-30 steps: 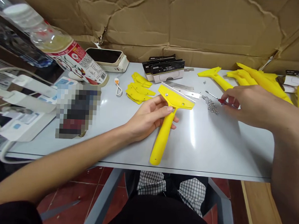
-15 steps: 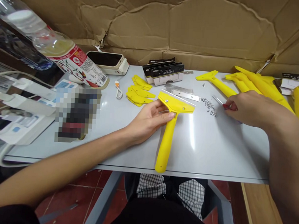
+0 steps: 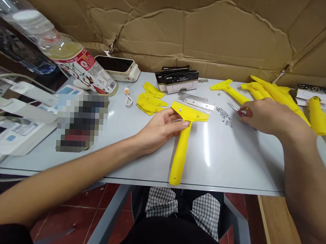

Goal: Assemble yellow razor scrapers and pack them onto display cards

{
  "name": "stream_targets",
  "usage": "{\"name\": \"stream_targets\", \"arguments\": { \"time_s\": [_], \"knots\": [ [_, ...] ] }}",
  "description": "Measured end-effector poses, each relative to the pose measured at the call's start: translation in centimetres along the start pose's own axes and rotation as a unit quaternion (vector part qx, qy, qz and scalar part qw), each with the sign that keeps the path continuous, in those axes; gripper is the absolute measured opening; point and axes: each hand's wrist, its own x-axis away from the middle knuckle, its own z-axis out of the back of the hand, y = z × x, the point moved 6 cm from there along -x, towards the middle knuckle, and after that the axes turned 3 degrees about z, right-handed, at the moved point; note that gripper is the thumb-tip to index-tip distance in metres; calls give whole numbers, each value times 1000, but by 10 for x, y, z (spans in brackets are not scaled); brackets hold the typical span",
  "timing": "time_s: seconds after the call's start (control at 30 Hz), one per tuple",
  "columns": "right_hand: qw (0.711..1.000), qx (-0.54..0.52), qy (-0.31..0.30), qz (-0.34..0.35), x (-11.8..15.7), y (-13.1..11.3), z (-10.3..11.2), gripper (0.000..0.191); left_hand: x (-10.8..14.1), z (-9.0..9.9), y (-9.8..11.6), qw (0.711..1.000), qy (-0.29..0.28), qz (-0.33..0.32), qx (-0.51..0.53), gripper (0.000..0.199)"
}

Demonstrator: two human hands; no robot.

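Scraper [image 3: 181, 151], yellow, is pinched in my left fingers [image 3: 179, 126] below its head, handle pointing toward me over the near part of the surface [image 3: 231, 164]. Metal shows at both head holes — I judge those screws already seated. My right fingers [image 3: 244, 119] are closed around a screwdriver [image 3: 235, 108], well apart from the scraper, its shaft slanting toward the loose screws [image 3: 224, 114]. Bare blades [image 3: 200, 103] lie just beyond the scraper's head; I cannot tell whether its handle touches down.
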Motion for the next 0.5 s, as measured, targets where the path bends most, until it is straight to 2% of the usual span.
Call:
{"name": "stream_targets", "arguments": {
  "time_s": [0.1,0.2,0.3,0.4,0.5],
  "knots": [
    [1000,2,10,2,2,-5,4,46,0,0,1,1000,3,0,-6,54],
    [998,-10,59,20,7,-13,14,42,0,-1,2,1000,2,-1,0,53],
    [990,-55,101,81,12,-28,21,36,1,-1,2,1000,1,3,5,54],
    [980,-76,104,152,14,-45,22,35,2,-2,3,1000,1,7,3,54],
    [976,-73,105,176,14,-55,22,34,2,-2,3,1000,-1,4,4,56]
  ]
}}
